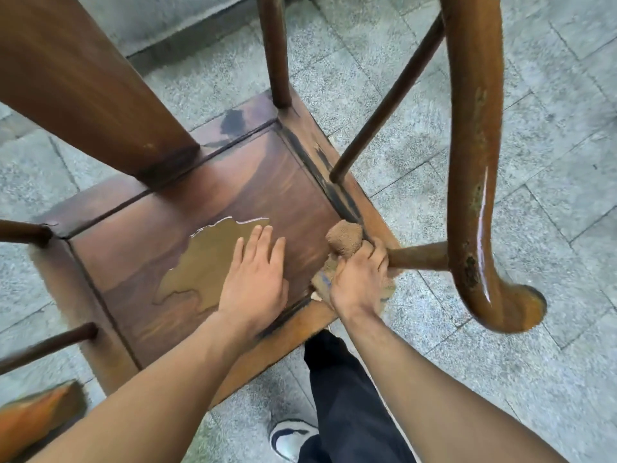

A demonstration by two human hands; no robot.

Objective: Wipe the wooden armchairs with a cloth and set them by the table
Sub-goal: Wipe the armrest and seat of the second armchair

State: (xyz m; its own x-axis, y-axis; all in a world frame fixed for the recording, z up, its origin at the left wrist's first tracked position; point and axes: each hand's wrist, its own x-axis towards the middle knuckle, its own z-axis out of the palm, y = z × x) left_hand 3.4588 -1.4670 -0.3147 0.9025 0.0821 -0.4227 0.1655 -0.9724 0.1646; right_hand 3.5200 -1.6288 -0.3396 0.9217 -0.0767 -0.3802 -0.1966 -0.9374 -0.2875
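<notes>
Head-camera view, looking steeply down onto a wooden armchair (pixel 207 195) standing on grey stone paving (pixel 467 95). Its dark seat panel (pixel 260 182) carries a shallow puddle of water (pixel 207 262), spread just left of the person's hands. The left hand (pixel 255 279) lies flat on the seat with fingers straight, fingertips at the puddle's right edge. The right hand (pixel 359 275) clamps a bunched brown cloth (pixel 344 237) at the seat's right front corner, beside the short post under the curved armrest (pixel 474 162). The puddle lies left of the cloth, across the left hand, so the cloth hand would likely sweep leftward. No table is in sight.
</notes>
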